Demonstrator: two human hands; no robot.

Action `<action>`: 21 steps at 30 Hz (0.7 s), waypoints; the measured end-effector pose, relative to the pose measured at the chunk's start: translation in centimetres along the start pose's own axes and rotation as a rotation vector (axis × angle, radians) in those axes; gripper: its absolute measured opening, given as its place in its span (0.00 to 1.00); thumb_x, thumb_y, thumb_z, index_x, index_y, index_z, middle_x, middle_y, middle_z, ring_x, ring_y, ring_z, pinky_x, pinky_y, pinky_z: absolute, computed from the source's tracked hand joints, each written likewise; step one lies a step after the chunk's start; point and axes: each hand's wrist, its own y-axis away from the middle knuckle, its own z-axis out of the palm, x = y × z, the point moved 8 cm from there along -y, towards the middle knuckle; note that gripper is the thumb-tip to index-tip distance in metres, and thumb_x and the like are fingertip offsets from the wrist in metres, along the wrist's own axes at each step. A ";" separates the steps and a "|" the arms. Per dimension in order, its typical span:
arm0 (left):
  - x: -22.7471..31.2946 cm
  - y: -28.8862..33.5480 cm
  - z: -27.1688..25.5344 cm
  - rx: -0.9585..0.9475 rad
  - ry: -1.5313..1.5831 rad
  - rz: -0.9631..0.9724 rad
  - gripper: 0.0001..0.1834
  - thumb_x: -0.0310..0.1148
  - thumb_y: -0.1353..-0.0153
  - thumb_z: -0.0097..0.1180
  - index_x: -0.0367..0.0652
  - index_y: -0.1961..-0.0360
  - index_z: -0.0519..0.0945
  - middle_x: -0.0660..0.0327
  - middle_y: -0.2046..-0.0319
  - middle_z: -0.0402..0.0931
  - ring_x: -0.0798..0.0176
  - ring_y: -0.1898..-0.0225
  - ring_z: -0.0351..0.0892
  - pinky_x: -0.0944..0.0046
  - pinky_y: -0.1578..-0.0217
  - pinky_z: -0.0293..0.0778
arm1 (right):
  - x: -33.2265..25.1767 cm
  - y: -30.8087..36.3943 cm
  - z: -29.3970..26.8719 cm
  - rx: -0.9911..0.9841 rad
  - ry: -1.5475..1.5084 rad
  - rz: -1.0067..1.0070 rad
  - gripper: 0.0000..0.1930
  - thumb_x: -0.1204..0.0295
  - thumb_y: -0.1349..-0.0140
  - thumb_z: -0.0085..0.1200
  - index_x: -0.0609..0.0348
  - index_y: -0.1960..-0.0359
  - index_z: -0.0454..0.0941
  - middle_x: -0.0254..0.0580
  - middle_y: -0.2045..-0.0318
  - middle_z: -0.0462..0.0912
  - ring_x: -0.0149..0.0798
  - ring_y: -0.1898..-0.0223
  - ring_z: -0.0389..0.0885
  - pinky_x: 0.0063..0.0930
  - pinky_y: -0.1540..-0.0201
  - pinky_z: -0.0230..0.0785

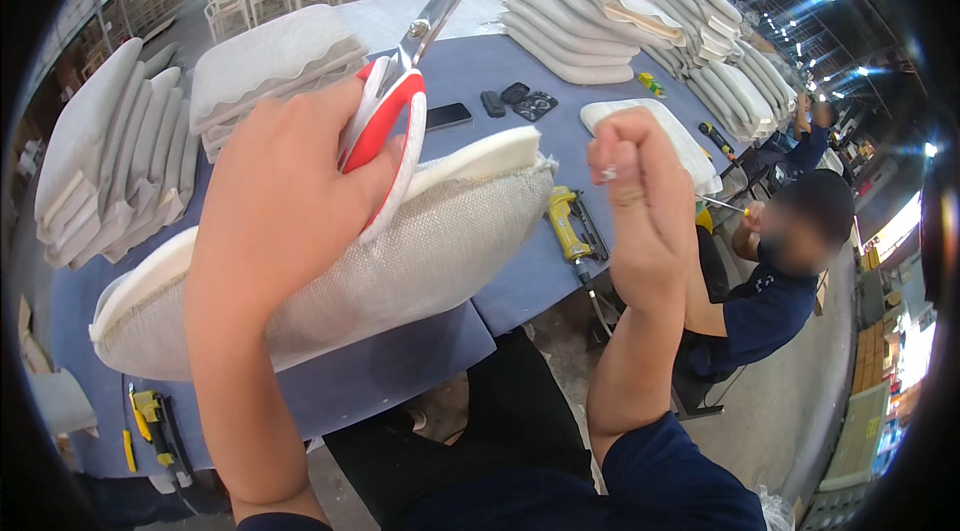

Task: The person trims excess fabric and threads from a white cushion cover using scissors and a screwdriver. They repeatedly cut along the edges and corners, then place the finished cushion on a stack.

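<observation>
My left hand [285, 196] is closed round the red and white handles of a pair of scissors [395, 106]. The blades are together and point up and away. Below that hand an upholstered cushion [455, 216] with woven grey-beige fabric and a pale foam edge lies on the blue-covered table [400, 371]. Raised to the right of the cushion, my right hand [640, 201] has its fingers curled in. A tiny whitish scrap [608, 174] shows at its fingertips; its kind is too small to tell. The right hand is apart from the cushion.
Stacks of cushions [570, 26] stand at the back and left. A yellow staple gun [570, 226] lies right of the cushion, another yellow tool [155, 426] at lower left. A phone [447, 117] lies beyond. A co-worker [775, 281] sits at right holding a screwdriver-like tool.
</observation>
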 end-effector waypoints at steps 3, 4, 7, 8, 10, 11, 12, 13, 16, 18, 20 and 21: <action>-0.6 -1.0 0.7 -0.039 -0.004 -0.018 0.18 0.42 0.33 0.70 0.36 0.55 0.84 0.45 0.69 0.81 0.37 0.63 0.78 0.47 0.54 0.73 | 1.3 1.2 -1.2 0.131 -0.275 0.109 0.15 0.66 0.15 0.43 0.64 0.58 0.74 0.35 0.65 0.73 0.29 0.66 0.69 0.26 0.63 0.63; -0.8 -1.3 0.7 -0.038 0.006 -0.027 0.19 0.43 0.33 0.70 0.36 0.55 0.84 0.45 0.69 0.81 0.38 0.64 0.78 0.47 0.55 0.73 | 1.6 1.5 -1.5 0.180 -0.329 0.155 0.14 0.65 0.16 0.42 0.62 0.59 0.72 0.34 0.66 0.71 0.28 0.67 0.66 0.24 0.63 0.60; -1.5 -2.1 0.9 0.010 0.059 0.017 0.21 0.44 0.32 0.70 0.33 0.58 0.82 0.45 0.71 0.79 0.41 0.67 0.77 0.48 0.59 0.72 | 3.8 3.9 -1.6 0.246 -0.388 0.289 0.15 0.64 0.17 0.44 0.61 0.62 0.72 0.33 0.68 0.72 0.27 0.69 0.65 0.24 0.65 0.59; -1.8 -2.4 0.9 0.035 0.083 0.043 0.21 0.45 0.32 0.69 0.33 0.59 0.81 0.45 0.72 0.78 0.42 0.68 0.76 0.49 0.60 0.71 | 4.5 5.3 -1.0 0.237 -0.396 0.310 0.15 0.65 0.18 0.44 0.61 0.64 0.72 0.34 0.70 0.72 0.27 0.70 0.66 0.25 0.66 0.59; -3.0 -3.1 1.3 0.020 0.070 0.040 0.23 0.46 0.31 0.69 0.32 0.60 0.81 0.46 0.73 0.77 0.46 0.69 0.73 0.50 0.61 0.70 | 4.9 9.2 1.9 0.171 -0.349 0.355 0.14 0.68 0.21 0.46 0.61 0.67 0.73 0.34 0.73 0.74 0.28 0.72 0.68 0.27 0.68 0.62; -3.5 -3.4 1.2 0.013 0.055 0.037 0.23 0.46 0.31 0.69 0.31 0.60 0.80 0.47 0.73 0.76 0.48 0.69 0.72 0.50 0.62 0.70 | 4.3 11.6 4.4 0.112 -0.302 0.378 0.13 0.70 0.22 0.47 0.61 0.68 0.75 0.34 0.75 0.74 0.28 0.73 0.70 0.28 0.69 0.63; -3.8 -3.6 1.4 -0.031 0.062 0.009 0.24 0.46 0.31 0.69 0.31 0.61 0.80 0.48 0.73 0.75 0.49 0.69 0.70 0.50 0.62 0.69 | 3.8 14.5 7.5 -0.066 -0.311 0.437 0.10 0.75 0.26 0.49 0.63 0.69 0.76 0.40 0.75 0.77 0.34 0.72 0.76 0.34 0.68 0.69; -3.6 -4.2 1.8 -0.078 0.099 -0.009 0.24 0.47 0.31 0.69 0.31 0.61 0.80 0.48 0.74 0.75 0.51 0.69 0.69 0.51 0.62 0.69 | 3.1 17.3 10.0 -0.298 -0.204 0.391 0.07 0.75 0.27 0.52 0.64 0.65 0.78 0.49 0.71 0.81 0.47 0.70 0.84 0.43 0.66 0.74; -4.3 -5.1 2.1 -0.106 0.091 -0.013 0.25 0.47 0.30 0.69 0.30 0.63 0.79 0.51 0.74 0.73 0.53 0.70 0.68 0.52 0.63 0.68 | 1.0 23.8 14.3 -0.675 -0.269 0.422 0.07 0.71 0.23 0.52 0.62 0.57 0.78 0.54 0.66 0.84 0.61 0.64 0.85 0.50 0.62 0.77; -5.0 -5.5 2.3 -0.118 0.056 -0.031 0.24 0.47 0.31 0.68 0.31 0.61 0.81 0.48 0.72 0.77 0.49 0.68 0.73 0.50 0.61 0.70 | 1.1 26.3 15.1 -0.768 -0.306 0.523 0.08 0.68 0.20 0.51 0.60 0.55 0.78 0.53 0.65 0.85 0.63 0.63 0.85 0.51 0.61 0.78; -5.6 -6.0 2.8 -0.154 0.023 -0.082 0.22 0.46 0.33 0.68 0.33 0.56 0.88 0.41 0.66 0.83 0.38 0.64 0.83 0.47 0.56 0.75 | 1.7 26.7 14.8 -0.785 -0.247 0.523 0.08 0.68 0.20 0.51 0.59 0.55 0.77 0.54 0.65 0.85 0.62 0.62 0.86 0.52 0.60 0.78; -5.4 -6.5 2.6 -0.110 0.032 -0.003 0.22 0.46 0.32 0.68 0.34 0.54 0.88 0.42 0.64 0.85 0.40 0.62 0.85 0.48 0.55 0.77 | 2.0 26.8 14.6 -0.796 -0.217 0.522 0.08 0.68 0.20 0.51 0.59 0.55 0.77 0.54 0.65 0.85 0.62 0.62 0.86 0.53 0.60 0.78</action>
